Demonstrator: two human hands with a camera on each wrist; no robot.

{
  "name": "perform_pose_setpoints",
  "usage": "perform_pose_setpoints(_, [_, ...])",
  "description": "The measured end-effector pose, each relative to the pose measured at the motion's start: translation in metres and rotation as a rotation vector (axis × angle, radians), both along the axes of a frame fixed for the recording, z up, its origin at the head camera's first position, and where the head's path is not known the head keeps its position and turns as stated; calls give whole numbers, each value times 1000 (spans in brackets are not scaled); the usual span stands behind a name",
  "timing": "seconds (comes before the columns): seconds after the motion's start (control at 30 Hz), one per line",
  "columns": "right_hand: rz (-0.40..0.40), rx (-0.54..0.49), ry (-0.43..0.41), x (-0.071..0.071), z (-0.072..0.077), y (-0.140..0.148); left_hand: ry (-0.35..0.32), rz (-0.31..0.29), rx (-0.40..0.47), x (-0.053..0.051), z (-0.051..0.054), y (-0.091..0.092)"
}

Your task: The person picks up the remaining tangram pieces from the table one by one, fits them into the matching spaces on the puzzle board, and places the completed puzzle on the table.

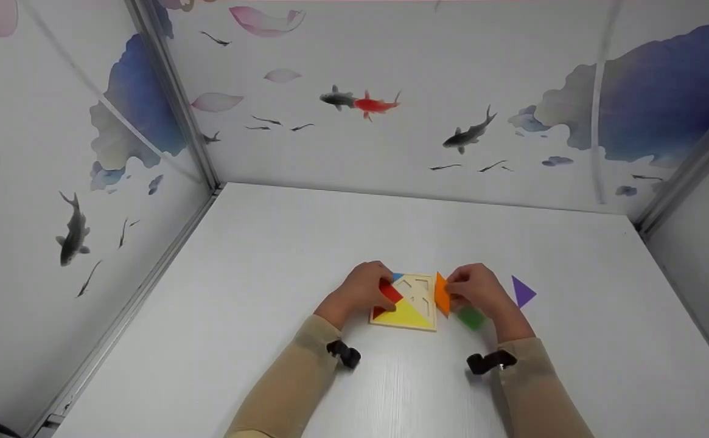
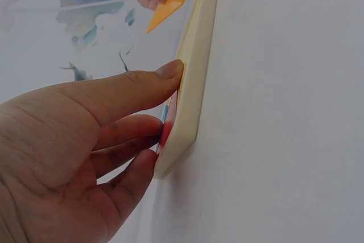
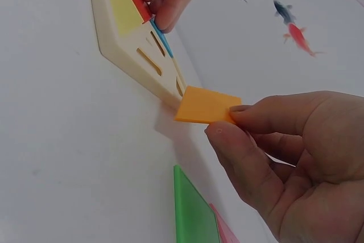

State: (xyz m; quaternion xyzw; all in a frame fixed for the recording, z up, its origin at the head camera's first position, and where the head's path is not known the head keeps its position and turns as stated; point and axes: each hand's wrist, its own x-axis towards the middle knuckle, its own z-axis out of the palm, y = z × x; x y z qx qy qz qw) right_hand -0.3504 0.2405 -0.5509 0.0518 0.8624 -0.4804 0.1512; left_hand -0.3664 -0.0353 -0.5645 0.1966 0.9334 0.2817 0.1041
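In the head view a square wooden tangram board (image 1: 432,328) lies flat on the table. A yellow triangle (image 1: 408,314), a red piece (image 1: 392,292) and a blue piece (image 1: 397,276) lie in it. My left hand (image 1: 363,286) rests on the board's left part, its thumb and fingertips touching the pieces and hiding some of them. Just past the board's right edge, my right hand (image 1: 479,287) pinches an orange parallelogram (image 3: 207,105) between thumb and fingers, raised off the table. Below that hand sits a green piece (image 1: 471,317), partly hidden.
A purple triangle (image 1: 523,292) lies right of my right hand. A pink piece (image 3: 223,225) shows behind the green one in the right wrist view. White walls (image 1: 391,146) painted with fish enclose the table (image 1: 269,243) at the back and sides.
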Motion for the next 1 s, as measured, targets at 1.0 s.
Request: perform_pose_setpoints(1.0, [27, 32, 2, 0, -2, -9, -29, 21, 3, 1, -1, 1])
